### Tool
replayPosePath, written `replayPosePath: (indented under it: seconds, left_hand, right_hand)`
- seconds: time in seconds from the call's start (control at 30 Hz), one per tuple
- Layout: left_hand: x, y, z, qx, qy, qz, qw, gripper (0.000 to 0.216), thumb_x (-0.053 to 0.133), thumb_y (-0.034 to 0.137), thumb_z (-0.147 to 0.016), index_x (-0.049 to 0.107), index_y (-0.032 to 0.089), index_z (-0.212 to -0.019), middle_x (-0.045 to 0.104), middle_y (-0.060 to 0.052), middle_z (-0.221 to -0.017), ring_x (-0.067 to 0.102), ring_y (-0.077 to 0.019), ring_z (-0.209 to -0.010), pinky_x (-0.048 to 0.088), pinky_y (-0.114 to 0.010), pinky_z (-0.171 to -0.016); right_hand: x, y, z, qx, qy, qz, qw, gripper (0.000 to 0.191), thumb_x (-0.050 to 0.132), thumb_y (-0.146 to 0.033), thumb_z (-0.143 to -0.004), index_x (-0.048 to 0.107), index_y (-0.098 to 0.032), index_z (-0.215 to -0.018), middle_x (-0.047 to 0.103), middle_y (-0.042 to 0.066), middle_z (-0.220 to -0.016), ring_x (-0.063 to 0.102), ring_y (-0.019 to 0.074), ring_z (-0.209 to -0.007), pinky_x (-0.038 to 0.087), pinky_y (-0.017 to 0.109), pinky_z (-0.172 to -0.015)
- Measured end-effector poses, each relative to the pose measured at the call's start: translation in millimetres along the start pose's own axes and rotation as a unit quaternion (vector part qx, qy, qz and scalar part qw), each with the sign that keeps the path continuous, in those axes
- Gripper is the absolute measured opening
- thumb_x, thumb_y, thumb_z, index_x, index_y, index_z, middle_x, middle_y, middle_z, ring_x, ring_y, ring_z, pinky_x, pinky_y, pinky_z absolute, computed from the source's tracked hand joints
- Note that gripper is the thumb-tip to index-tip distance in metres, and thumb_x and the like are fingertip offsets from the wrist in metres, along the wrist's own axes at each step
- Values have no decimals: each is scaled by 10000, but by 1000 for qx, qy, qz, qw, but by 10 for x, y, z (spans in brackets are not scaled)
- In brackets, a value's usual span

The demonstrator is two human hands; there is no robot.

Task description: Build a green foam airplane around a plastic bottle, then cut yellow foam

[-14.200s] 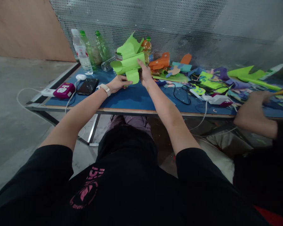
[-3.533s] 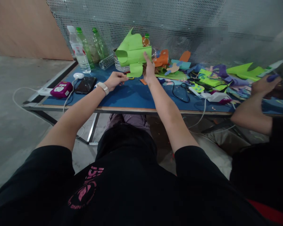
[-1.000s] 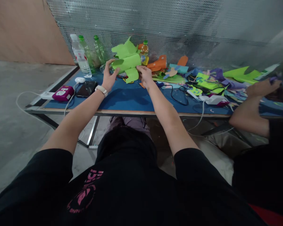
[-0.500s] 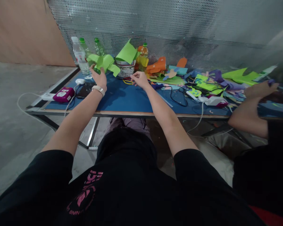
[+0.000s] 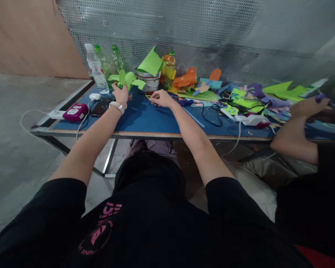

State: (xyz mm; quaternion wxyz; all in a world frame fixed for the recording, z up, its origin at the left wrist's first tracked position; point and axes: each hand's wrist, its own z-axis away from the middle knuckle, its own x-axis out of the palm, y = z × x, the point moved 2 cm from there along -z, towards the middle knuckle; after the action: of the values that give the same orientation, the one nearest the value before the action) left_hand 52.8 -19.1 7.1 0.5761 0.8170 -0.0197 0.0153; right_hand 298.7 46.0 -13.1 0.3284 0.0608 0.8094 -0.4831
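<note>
My left hand (image 5: pixel 121 95), with a white band on the wrist, is closed on the near end of a light-green paper craft (image 5: pixel 130 79). Petal-like flaps stick out from it, and a darker green round part shows at the fingers. To the right, my right hand (image 5: pixel 162 99) is low over the blue tabletop (image 5: pixel 145 119), fingers pinched together. A thin yellow thing (image 5: pixel 147 96) shows just beyond its fingertips; its kind is mostly hidden. Behind the hands stands a tub (image 5: pixel 150 83) with a green paper sheet (image 5: pixel 151 62) on top.
A water bottle (image 5: pixel 96 70) and green-capped bottles (image 5: pixel 117 59) stand at the back left. A phone (image 5: pixel 100 108) and purple box (image 5: pixel 76 112) with cables lie at left. Coloured paper scraps (image 5: pixel 240 97) cover the right side, where a co-worker's hand (image 5: pixel 308 106) reaches in.
The green paper craft has turned and moved slightly right and lower with my left hand. My right hand has come down towards the table, over the yellow thing.
</note>
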Motion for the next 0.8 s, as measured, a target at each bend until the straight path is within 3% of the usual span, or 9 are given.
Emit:
replayPosePath:
  seconds: [0.1, 0.17, 0.27, 0.37, 0.47, 0.6, 0.8]
  left_hand:
    - [216, 155, 206, -17, -15, 4, 1000, 862, 917, 829, -1238, 626, 347, -1891, 750, -210, -1602, 915, -532, -1364, 725, -696, -1139]
    - [203, 175, 222, -30, -13, -5, 999, 863, 941, 784, -1237, 614, 342, -1902, 745, -215, -1624, 910, -546, -1384, 721, -704, -1143]
    - [-25, 100, 91, -52, 107, -68, 991, 708, 910, 525, -1291, 588, 305, -1883, 642, -243, -1790, 882, -548, -1451, 704, -707, -1178]
    - [-236, -7, -60, -76, 223, -154, 960, 511, 699, 242, -1348, 562, 239, -1840, 471, -272, -1960, 911, -476, -1373, 734, -662, -1121]
    - [-291, -64, -127, -64, 221, -177, 957, 508, 599, 187, -1380, 506, 201, -1880, 406, -270, -1998, 909, -406, -1359, 723, -596, -1086]
    - [-290, -63, -112, -47, 208, -143, 966, 577, 606, 157, -1412, 381, 152, -1944, 375, -251, -2002, 772, -336, -1582, 625, -540, -1234]
    - [-292, -68, -131, -32, 232, -199, 952, 409, 604, 97, -1405, 501, 180, -1792, 500, -254, -1899, 893, -293, -1158, 750, -543, -1094]
  right_hand:
    - [2, 19, -7, -8, -6, 6, 1000, 344, 1046, -486, -1140, 890, -224, -982, 923, 114, -943, 887, 272, -833, 840, 458, -948]
    - [2, 42, -16, -10, -10, 14, 1000, 328, 1015, -481, -1156, 889, -226, -993, 925, 114, -943, 899, 281, -858, 843, 471, -974]
    - [2, 53, -24, -19, -12, 15, 1000, 327, 1001, -488, -1154, 882, -231, -989, 922, 115, -929, 902, 291, -856, 844, 497, -992]
    - [0, 28, -14, -19, -12, 22, 1000, 323, 992, -486, -1149, 877, -235, -980, 919, 109, -918, 902, 289, -862, 844, 493, -997]
    - [-4, -14, 5, -11, -13, 33, 999, 294, 974, -464, -1150, 878, -238, -989, 929, 106, -933, 904, 287, -881, 844, 474, -978]
    - [-8, -55, 29, -8, -12, 34, 999, 267, 967, -416, -1154, 878, -235, -979, 936, 117, -942, 904, 282, -874, 841, 447, -955]
    - [-7, -78, 45, -2, -10, 31, 999, 242, 967, -342, -1168, 884, -221, -975, 936, 111, -934, 889, 264, -856, 830, 427, -938]
